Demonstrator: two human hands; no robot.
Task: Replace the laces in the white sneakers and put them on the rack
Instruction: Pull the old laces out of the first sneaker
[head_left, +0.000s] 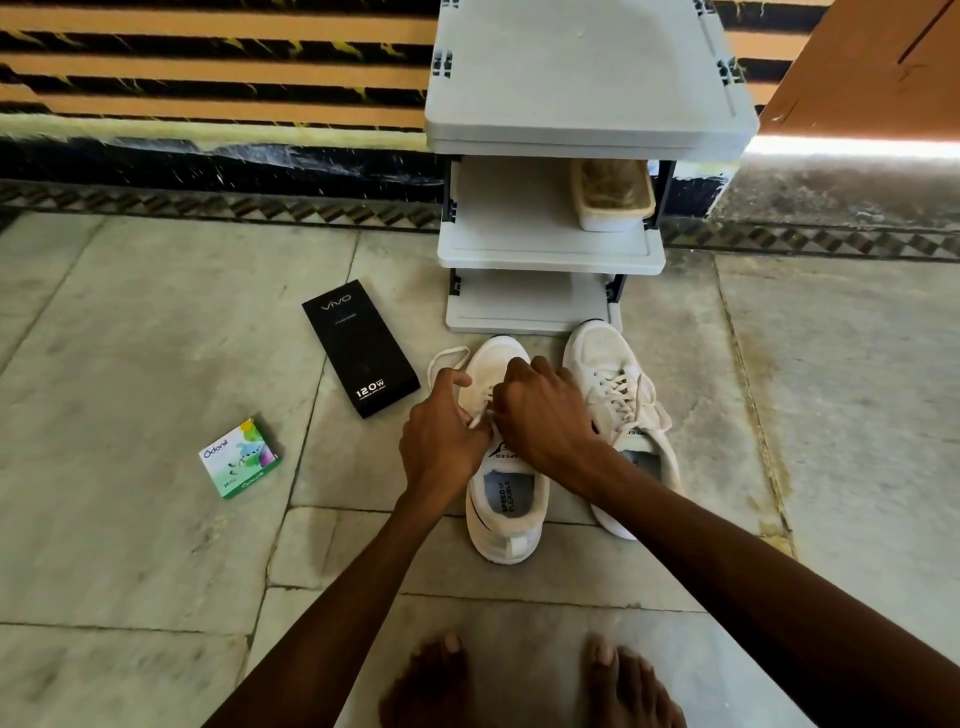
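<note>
Bare feet (431, 680) | left grip (441, 436), right grip (540, 415) both pinching lace (451, 351) | rack (550, 257) tub (613, 221): brownish contents

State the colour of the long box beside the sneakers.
The box is black, white lettering; head view.

The left hand (441, 441) and right hand (545, 415) hide one sneaker's (511, 525) eyelets and much of its lace (445, 355); the top edge cuts the rack (587, 78).

Rack (550, 260): the middle shelf stood open on its left, with a tub (613, 202) filling its right. The bottom shelf was open, with the left sneaker (501, 358) and right sneaker (602, 364) just before its front edge. Floor (156, 322) to the left held a black box (361, 348) and a green box (240, 458), well apart.
</note>
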